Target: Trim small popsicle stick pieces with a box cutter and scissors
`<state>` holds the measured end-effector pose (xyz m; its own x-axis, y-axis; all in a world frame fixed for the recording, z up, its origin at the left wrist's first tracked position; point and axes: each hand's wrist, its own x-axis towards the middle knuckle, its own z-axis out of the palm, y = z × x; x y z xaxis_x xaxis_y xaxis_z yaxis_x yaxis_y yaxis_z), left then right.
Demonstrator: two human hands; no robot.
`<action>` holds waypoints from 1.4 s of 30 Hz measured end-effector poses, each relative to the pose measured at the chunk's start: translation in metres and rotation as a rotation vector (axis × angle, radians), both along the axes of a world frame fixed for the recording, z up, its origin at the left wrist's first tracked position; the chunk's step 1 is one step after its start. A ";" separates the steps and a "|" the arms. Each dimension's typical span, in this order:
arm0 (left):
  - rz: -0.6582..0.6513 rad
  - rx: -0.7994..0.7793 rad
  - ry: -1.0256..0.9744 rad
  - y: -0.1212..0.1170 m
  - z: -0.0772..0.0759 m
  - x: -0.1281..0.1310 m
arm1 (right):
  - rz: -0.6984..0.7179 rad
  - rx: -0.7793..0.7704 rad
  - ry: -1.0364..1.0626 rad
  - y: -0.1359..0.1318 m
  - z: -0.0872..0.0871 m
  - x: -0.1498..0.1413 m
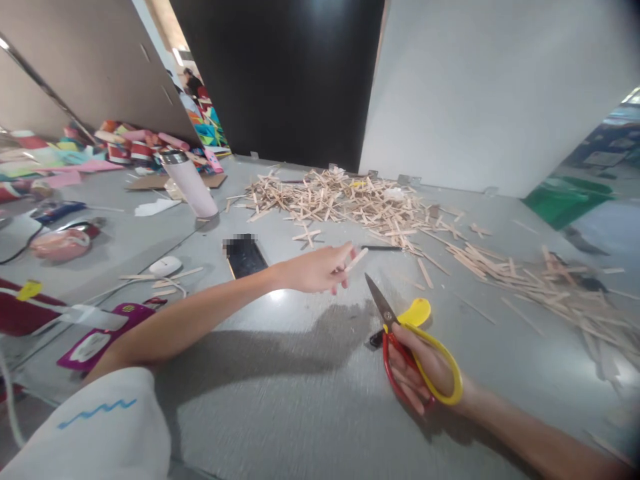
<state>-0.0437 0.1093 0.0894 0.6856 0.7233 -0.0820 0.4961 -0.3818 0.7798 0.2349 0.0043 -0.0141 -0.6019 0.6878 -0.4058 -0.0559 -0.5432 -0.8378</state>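
My left hand (pixel 327 268) reaches out over the middle of the table, its fingers closed on a short piece of wooden craft stick (pixel 357 259). In my right hand (pixel 415 367) is a pair of scissors (pixel 386 312) with one red and one yellow handle loop. The fingers and thumb pass through the loops, and the blades look closed, pointing up and to the left. Just behind the scissors lies a yellow object (pixel 417 312) with a black part; its kind is unclear. A thin black stick-like item (pixel 383 249) rests beyond my left hand.
A large heap of craft sticks (pixel 330 200) lies by the partition, with more sticks (pixel 520 277) spread rightward. At left are a phone (pixel 247 257), a pale bottle (pixel 190 183), a white mouse (pixel 165 266), a purple packet (pixel 103 337) and coloured craft pieces (pixel 135 143). A green bin (pixel 565 200) stands right.
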 end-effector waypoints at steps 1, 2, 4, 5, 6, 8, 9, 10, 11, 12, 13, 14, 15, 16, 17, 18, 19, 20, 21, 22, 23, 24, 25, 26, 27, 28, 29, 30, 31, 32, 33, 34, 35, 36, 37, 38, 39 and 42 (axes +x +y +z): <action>0.015 -0.030 -0.032 0.000 0.002 0.001 | 0.012 0.008 0.002 0.001 -0.001 0.000; 0.015 -0.061 -0.055 -0.001 0.005 0.002 | 0.025 0.019 -0.002 0.002 -0.001 0.000; 0.005 -0.094 -0.070 -0.004 0.010 0.004 | 0.036 0.043 -0.018 0.002 -0.002 0.000; 0.007 -0.096 -0.074 -0.006 0.012 0.005 | 0.033 0.052 -0.028 0.001 -0.002 -0.001; 0.012 -0.098 -0.080 -0.007 0.014 0.006 | 0.031 0.059 -0.037 0.001 -0.001 -0.001; 0.010 -0.120 -0.110 -0.010 0.015 0.008 | 0.031 0.075 -0.054 -0.002 0.000 -0.003; 0.000 -0.139 -0.130 -0.011 0.016 0.008 | 0.032 0.090 -0.065 -0.003 0.002 -0.003; -0.014 -0.161 -0.147 -0.012 0.015 0.009 | 0.034 0.107 -0.079 -0.005 0.003 -0.004; -0.025 -0.181 -0.160 -0.012 0.015 0.009 | 0.039 0.125 -0.095 -0.006 0.005 -0.004; -0.026 -0.195 -0.170 -0.011 0.014 0.009 | 0.041 0.140 -0.113 -0.008 0.008 -0.005; -0.015 -0.199 -0.180 -0.011 0.012 0.009 | 0.043 0.151 -0.131 -0.009 0.010 -0.005; 0.008 -0.195 -0.194 -0.010 0.011 0.009 | 0.043 0.158 -0.146 -0.011 0.012 -0.005; 0.036 -0.186 -0.217 -0.010 0.009 0.009 | 0.043 0.160 -0.157 -0.011 0.013 -0.006; 0.065 -0.174 -0.247 -0.009 0.008 0.009 | 0.041 0.159 -0.167 -0.012 0.014 -0.006; 0.093 -0.162 -0.281 -0.008 0.007 0.009 | 0.034 0.154 -0.171 -0.012 0.014 -0.006; 0.118 -0.151 -0.316 -0.007 0.006 0.009 | 0.031 0.146 -0.171 -0.012 0.014 -0.006; 0.143 -0.142 -0.347 -0.007 0.006 0.010 | 0.033 0.138 -0.171 -0.012 0.013 -0.006; 0.169 -0.134 -0.372 -0.006 0.007 0.010 | 0.034 0.130 -0.170 -0.011 0.012 -0.006; 0.199 -0.128 -0.389 -0.006 0.008 0.011 | 0.036 0.123 -0.170 -0.011 0.010 -0.006; 0.229 -0.130 -0.402 -0.006 0.009 0.012 | 0.038 0.118 -0.171 -0.011 0.009 -0.006; 0.257 -0.145 -0.411 -0.007 0.010 0.012 | 0.036 0.114 -0.174 -0.011 0.008 -0.006; 0.277 -0.172 -0.415 -0.007 0.011 0.013 | 0.030 0.111 -0.178 -0.011 0.007 -0.006; 0.284 -0.202 -0.413 -0.008 0.012 0.014 | 0.020 0.110 -0.184 -0.011 0.007 -0.007; 0.280 -0.221 -0.403 -0.009 0.013 0.015 | 0.016 0.108 -0.193 -0.011 0.007 -0.007; 0.269 -0.218 -0.382 -0.010 0.014 0.015 | 0.017 0.108 -0.205 -0.012 0.007 -0.008; 0.253 -0.192 -0.351 -0.012 0.014 0.016 | 0.023 0.110 -0.218 -0.011 0.008 -0.008; 0.240 -0.145 -0.312 -0.014 0.013 0.016 | 0.031 0.112 -0.230 -0.011 0.008 -0.009; 0.232 -0.095 -0.272 -0.016 0.013 0.015 | 0.042 0.112 -0.236 -0.011 0.008 -0.009; 0.232 -0.051 -0.237 -0.018 0.012 0.015 | 0.043 0.114 -0.239 -0.010 0.008 -0.009; 0.237 -0.020 -0.212 -0.020 0.012 0.014 | 0.040 0.118 -0.241 -0.010 0.008 -0.009; 0.245 0.001 -0.197 -0.022 0.012 0.014 | 0.036 0.120 -0.239 -0.010 0.007 -0.009; 0.254 0.015 -0.190 -0.024 0.012 0.013 | 0.030 0.123 -0.235 -0.009 0.006 -0.009; 0.263 0.025 -0.188 -0.026 0.011 0.012 | 0.028 0.124 -0.231 -0.009 0.005 -0.009; 0.270 0.035 -0.190 -0.028 0.011 0.012 | 0.030 0.125 -0.226 -0.008 0.003 -0.009; 0.275 0.042 -0.192 -0.029 0.011 0.011 | 0.032 0.122 -0.220 -0.008 0.002 -0.009; 0.284 0.049 -0.196 -0.030 0.011 0.011 | 0.035 0.117 -0.215 -0.008 0.001 -0.010; 0.297 0.055 -0.204 -0.032 0.010 0.010 | 0.032 0.113 -0.216 -0.007 0.000 -0.010; 0.345 0.070 -0.252 -0.034 0.009 0.008 | 0.033 0.119 -0.237 -0.006 -0.002 -0.010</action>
<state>-0.0359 0.0751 0.0984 0.3946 0.9116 0.1150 0.4011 -0.2834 0.8711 0.2252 -0.0016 -0.0164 -0.5225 0.7204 -0.4560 0.1658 -0.4388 -0.8832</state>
